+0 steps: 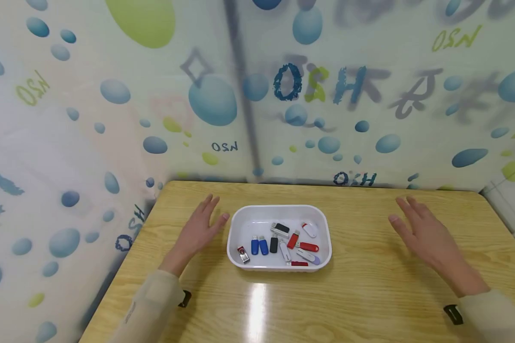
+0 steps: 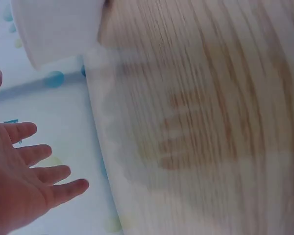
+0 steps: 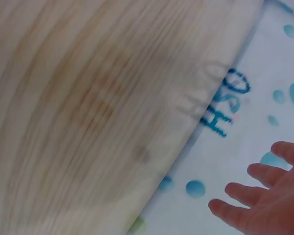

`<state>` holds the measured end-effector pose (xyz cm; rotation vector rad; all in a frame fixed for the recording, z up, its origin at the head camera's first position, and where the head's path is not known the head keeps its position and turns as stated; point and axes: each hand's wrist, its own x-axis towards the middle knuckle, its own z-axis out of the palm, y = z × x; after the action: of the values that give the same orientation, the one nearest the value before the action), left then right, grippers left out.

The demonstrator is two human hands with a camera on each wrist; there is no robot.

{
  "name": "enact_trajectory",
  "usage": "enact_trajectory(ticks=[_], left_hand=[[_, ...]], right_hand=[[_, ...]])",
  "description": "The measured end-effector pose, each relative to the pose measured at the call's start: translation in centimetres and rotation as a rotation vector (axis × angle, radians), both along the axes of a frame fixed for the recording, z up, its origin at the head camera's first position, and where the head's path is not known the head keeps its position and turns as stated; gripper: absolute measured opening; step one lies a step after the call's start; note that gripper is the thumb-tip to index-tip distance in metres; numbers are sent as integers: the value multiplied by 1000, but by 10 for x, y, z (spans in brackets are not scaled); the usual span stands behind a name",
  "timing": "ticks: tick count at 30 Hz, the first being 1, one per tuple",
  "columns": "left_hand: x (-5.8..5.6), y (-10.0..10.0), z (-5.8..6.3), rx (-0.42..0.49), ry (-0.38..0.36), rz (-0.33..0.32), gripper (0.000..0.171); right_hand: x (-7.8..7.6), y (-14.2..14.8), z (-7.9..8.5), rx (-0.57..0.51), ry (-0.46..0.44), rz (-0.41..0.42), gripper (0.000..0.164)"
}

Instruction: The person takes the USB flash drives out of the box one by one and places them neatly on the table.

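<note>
A white plastic tray [image 1: 279, 267] stands on the wooden table, holding several USB sticks. Two blue USB sticks [image 1: 263, 245] lie side by side at its left, near a red-and-silver one [image 1: 243, 254]. A black USB stick [image 1: 273, 244], red ones [image 1: 308, 247] and white ones [image 1: 309, 230] lie toward the middle and right. My left hand [image 1: 198, 229] hovers just left of the tray, fingers spread, holding nothing. Well to the tray's right, my right hand [image 1: 429, 233] is held over the table with its fingers extended and nothing in it. Both wrist views show spread fingers.
The light wooden table [image 1: 360, 295] reaches back to a wall covering [image 1: 262, 133] printed with blue and green drops and letters. A similar covering runs along the left side. Dark straps show below both sleeves.
</note>
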<state>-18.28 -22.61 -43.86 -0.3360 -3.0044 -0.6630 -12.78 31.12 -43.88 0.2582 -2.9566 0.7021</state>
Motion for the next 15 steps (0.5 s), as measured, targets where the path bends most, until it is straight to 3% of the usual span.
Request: enact_trajectory(ticks=[9, 15], left_hand=[[16, 10, 11, 217, -85, 12, 68], [21, 16, 12, 280, -123, 45, 51]], right_hand=[[7, -38, 14, -69, -53, 2, 75], [10, -63, 12, -190, -54, 1, 64]])
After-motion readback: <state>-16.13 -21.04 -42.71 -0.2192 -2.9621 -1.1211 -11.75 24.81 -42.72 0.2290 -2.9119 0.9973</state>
